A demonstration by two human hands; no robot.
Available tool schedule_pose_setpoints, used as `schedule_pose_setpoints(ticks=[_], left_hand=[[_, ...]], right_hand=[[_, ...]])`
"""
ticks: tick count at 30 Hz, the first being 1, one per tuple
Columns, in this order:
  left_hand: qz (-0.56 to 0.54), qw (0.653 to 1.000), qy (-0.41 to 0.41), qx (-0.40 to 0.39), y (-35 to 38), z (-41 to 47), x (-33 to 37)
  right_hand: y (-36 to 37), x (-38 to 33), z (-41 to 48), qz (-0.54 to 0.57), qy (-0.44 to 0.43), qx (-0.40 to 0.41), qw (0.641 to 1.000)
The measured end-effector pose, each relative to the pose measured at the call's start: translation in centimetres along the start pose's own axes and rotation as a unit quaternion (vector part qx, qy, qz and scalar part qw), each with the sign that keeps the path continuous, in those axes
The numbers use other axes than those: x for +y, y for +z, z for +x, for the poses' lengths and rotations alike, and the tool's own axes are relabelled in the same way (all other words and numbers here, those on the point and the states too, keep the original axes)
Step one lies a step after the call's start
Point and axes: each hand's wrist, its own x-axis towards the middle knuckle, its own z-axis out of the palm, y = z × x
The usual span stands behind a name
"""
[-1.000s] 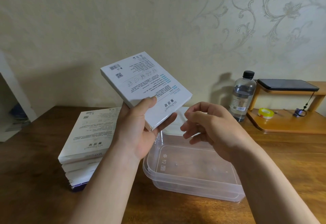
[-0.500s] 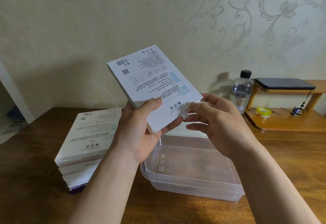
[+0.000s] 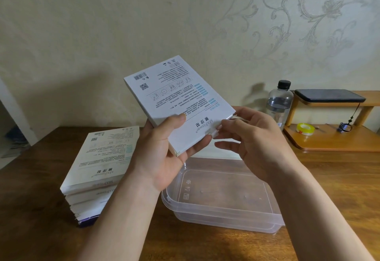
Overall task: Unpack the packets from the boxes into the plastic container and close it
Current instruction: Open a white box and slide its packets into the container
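Two hands meet on one white box point(image 3: 178, 100): the left hand point(image 3: 162, 158) clamps its near corner, thumb on the printed face and fingers curled beneath, while the right hand point(image 3: 253, 143) pinches a small tab point(image 3: 213, 133) on the box's end edge, just right of that grip. Directly below the held box sits the open-topped plastic container point(image 3: 222, 201) on the wooden table point(image 3: 329, 178). Below and left of the left hand's grip lies a stack of boxes point(image 3: 98, 164). Well right of the pinch stand a water bottle point(image 3: 279, 104) and a tape roll point(image 3: 305, 128).
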Motion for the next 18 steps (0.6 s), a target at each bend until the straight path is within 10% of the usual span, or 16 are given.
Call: schedule_pose_setpoints(ticks=[18], left_hand=[[0.008, 1.000, -0.014, 0.009, 0.21, 0.03, -0.49]], right_hand=[[0.43, 0.33, 0.23, 0.014, 0.016, 0.034, 0.999]])
